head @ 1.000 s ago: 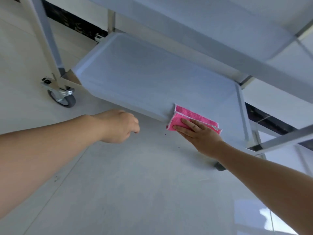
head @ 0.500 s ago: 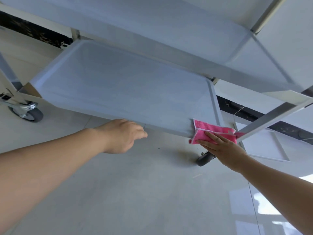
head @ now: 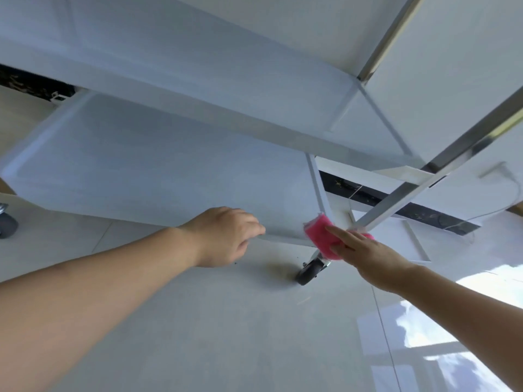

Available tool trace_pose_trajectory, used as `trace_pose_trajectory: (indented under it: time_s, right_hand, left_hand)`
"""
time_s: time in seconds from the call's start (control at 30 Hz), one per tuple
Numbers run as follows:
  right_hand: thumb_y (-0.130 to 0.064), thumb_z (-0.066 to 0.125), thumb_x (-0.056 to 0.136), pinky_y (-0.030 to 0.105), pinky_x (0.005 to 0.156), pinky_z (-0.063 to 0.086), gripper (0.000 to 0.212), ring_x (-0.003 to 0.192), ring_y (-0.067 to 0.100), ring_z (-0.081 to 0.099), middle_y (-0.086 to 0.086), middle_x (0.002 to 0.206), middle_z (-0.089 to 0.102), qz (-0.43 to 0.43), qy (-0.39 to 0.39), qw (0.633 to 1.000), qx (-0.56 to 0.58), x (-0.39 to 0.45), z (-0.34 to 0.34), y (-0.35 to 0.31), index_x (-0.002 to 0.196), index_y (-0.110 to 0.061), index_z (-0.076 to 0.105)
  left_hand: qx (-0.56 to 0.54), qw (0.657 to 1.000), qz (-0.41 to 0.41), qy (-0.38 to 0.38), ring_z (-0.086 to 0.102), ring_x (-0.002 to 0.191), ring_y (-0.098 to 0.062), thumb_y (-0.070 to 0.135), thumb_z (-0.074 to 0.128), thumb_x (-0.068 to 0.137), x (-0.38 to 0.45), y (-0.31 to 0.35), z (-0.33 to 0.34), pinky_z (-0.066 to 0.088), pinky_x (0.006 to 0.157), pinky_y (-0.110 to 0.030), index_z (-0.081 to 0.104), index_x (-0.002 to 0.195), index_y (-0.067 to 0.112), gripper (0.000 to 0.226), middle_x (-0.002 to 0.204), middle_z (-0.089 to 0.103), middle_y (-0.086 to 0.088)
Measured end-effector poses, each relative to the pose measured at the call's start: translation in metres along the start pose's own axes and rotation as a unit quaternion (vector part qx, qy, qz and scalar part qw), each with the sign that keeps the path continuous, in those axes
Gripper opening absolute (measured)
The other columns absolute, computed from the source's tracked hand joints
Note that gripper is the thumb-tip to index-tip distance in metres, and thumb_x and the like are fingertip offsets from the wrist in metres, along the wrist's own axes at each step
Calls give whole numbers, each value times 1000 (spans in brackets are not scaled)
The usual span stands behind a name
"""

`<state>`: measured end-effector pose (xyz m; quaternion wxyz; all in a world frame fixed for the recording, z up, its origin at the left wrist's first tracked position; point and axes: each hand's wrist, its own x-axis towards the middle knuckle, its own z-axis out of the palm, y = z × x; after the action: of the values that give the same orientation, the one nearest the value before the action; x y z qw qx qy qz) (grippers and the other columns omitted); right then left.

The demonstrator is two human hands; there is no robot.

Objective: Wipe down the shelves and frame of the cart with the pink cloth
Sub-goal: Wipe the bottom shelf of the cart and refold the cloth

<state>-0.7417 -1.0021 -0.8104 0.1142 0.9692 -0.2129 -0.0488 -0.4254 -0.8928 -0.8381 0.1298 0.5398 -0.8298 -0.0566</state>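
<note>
The cart's white bottom shelf (head: 169, 171) fills the middle of the view, with the middle shelf (head: 198, 69) above it. A pink cloth (head: 321, 233) is pressed against the bottom shelf's near right corner, by the foot of a shiny metal post (head: 424, 182). My right hand (head: 365, 253) lies flat on the cloth with fingers stretched out. My left hand (head: 226, 236) grips the shelf's near edge, fingers curled over it, a little left of the cloth.
A dark caster wheel (head: 310, 271) sits under the corner by the cloth, and another wheel (head: 7, 224) shows at the far left. Pale floor tiles (head: 254, 335) spread below. A thin cable (head: 503, 205) runs along the floor at the right.
My right hand has slid the cloth rightward along the shelf's near edge to the corner post. My left hand has closed onto the near edge. The view has shifted right.
</note>
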Motion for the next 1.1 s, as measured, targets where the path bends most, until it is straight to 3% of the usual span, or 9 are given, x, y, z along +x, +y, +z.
trace_pose_trajectory:
  time_s: [0.07, 0.2, 0.3, 0.4, 0.5, 0.6, 0.77, 0.93, 1.1]
  right_hand:
    - [16, 68, 66, 40, 62, 58, 50, 91, 32, 64, 16, 138, 46, -2, 14, 999, 35, -3, -24, -6, 107, -13, 65]
    - [8, 61, 80, 30, 76, 55, 34, 101, 30, 62, 20, 128, 51, -36, 103, 988, 107, -3, -63, -33, 110, -8, 56]
    - [-1, 52, 90, 19, 80, 49, 11, 92, 25, 61, 18, 115, 58, -53, 156, 975, 146, 2, -79, -52, 97, -7, 56]
    - [-11, 38, 97, 14, 77, 43, 23, 84, 25, 61, 18, 110, 61, -6, 171, 973, 152, 4, -84, -57, 78, -11, 50]
    - [4, 49, 87, 30, 62, 52, 22, 79, 31, 63, 17, 98, 62, 57, 166, 976, 131, 4, -77, -55, 68, -4, 54]
    - [18, 58, 75, 34, 57, 52, 19, 66, 32, 60, 14, 87, 63, 106, 164, 972, 131, -1, -66, -47, 72, -1, 60]
    - [-7, 50, 87, 28, 59, 52, 19, 70, 26, 60, 14, 91, 61, 141, 190, 964, 122, -26, -52, -29, 83, -3, 68]
    - [6, 56, 83, 30, 67, 49, 15, 75, 22, 57, 13, 94, 60, 282, 278, 910, 122, -36, -49, 25, 89, -1, 68]
    - [-22, 65, 82, 13, 68, 36, 6, 75, 9, 51, -7, 92, 49, 442, 298, 828, 176, -21, -45, 57, 79, -21, 60]
  left_hand:
    - [-36, 999, 7, 28, 44, 124, -18, 33, 51, 89, 16, 15, -9, 36, 101, -28, 43, 135, 23, 48, 137, 48, 2]
    - [-100, 993, 43, 39, 30, 133, -15, 52, 62, 78, 41, 56, -29, 20, 109, -25, 30, 140, 25, 75, 147, 33, 3]
    - [-221, 975, 5, 23, 55, 107, -16, 36, 64, 79, 49, 76, -37, 45, 93, -32, 50, 118, 31, 43, 115, 59, 7]
    - [-283, 957, -47, 41, 59, 84, -19, 22, 56, 84, 49, 78, -41, 50, 77, -38, 58, 98, 25, 14, 90, 64, 3]
    - [-282, 958, -50, 28, 57, 86, -19, 17, 51, 87, 54, 78, -40, 49, 78, -35, 58, 99, 22, 15, 94, 61, 2]
    - [-276, 960, -47, 12, 56, 92, -20, 14, 50, 85, 62, 80, -37, 47, 80, -34, 52, 107, 25, 25, 104, 61, 2]
    - [-263, 964, -40, 11, 57, 93, -22, 13, 55, 82, 79, 86, -28, 49, 80, -35, 47, 112, 23, 33, 110, 62, 0]
    - [-274, 957, -58, 74, 50, 84, -15, 17, 54, 87, 95, 88, -20, 40, 74, -26, 48, 117, 19, 30, 108, 56, 5]
    - [-245, 967, -66, 21, 51, 95, -13, 17, 49, 89, 89, 78, -16, 41, 81, -26, 52, 114, 21, 26, 115, 53, 8]
